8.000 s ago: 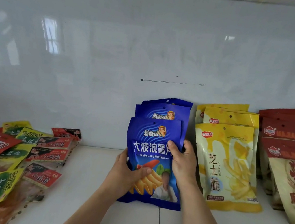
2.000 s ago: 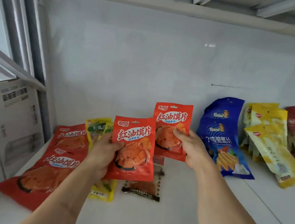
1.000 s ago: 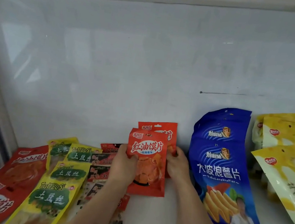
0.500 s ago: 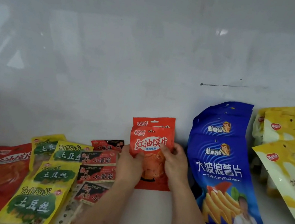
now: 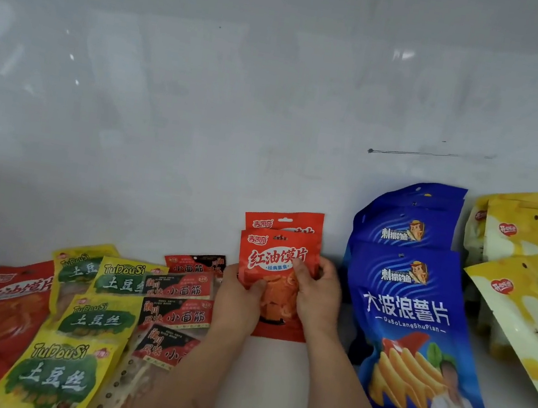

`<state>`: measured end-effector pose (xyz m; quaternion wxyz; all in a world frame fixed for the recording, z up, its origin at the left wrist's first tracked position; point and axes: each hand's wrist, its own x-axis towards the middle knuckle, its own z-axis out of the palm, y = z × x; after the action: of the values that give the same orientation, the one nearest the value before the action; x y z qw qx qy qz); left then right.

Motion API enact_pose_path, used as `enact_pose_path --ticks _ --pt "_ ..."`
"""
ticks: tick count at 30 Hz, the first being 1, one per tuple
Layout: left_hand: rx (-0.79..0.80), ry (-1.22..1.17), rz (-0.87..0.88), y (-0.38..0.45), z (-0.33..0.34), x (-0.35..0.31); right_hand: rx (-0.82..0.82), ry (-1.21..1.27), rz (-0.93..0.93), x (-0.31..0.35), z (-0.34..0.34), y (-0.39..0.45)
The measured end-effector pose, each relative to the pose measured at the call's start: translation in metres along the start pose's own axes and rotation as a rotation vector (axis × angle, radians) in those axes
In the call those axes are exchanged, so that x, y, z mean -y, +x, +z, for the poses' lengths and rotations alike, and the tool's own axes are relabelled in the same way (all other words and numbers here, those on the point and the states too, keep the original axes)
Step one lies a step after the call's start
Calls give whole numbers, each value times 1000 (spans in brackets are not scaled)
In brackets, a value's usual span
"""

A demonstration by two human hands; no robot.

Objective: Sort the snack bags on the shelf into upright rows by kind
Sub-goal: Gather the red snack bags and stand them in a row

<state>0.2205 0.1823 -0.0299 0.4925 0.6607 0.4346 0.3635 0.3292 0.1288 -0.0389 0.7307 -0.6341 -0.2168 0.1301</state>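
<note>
Left grip: my left hand (image 5: pixel 236 298) curls round the left edge of the front red bag (image 5: pixel 273 273), thumb laid across its face
Right grip: my right hand (image 5: pixel 319 294) pinches the same bag's right edge, fingers over the print
Red bags: the front red bag stands upright at the centre of the frame on the shelf (image 5: pixel 271 377); a second red bag (image 5: pixel 284 221) stands just behind it against the back wall (image 5: pixel 202 125)
Blue bags (image 5: pixel 416 328): right of centre, leaning back in a row
Yellow bags (image 5: pixel 527 274): far right edge, leaning in a row
Green-and-yellow bags (image 5: pixel 96 318): lower left, lying flat and overlapping
Dark red-and-black bags (image 5: pixel 176 315): just left of my left hand, lying flat
Large red bags (image 5: pixel 1 304): lower left corner, flat
</note>
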Motion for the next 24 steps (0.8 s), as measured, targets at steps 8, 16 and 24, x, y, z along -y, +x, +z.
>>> enact_pose_path --ticks 8,16,24 --pt "-34 -28 -16 -9 -9 -11 -75 -456 -71 20 2 -17" --pt "-110 74 43 -10 -26 -10 -83 -802 -270 27 5 -50" --pt "-196 457 212 -40 -87 -19 170 -929 -595 29 33 -86"
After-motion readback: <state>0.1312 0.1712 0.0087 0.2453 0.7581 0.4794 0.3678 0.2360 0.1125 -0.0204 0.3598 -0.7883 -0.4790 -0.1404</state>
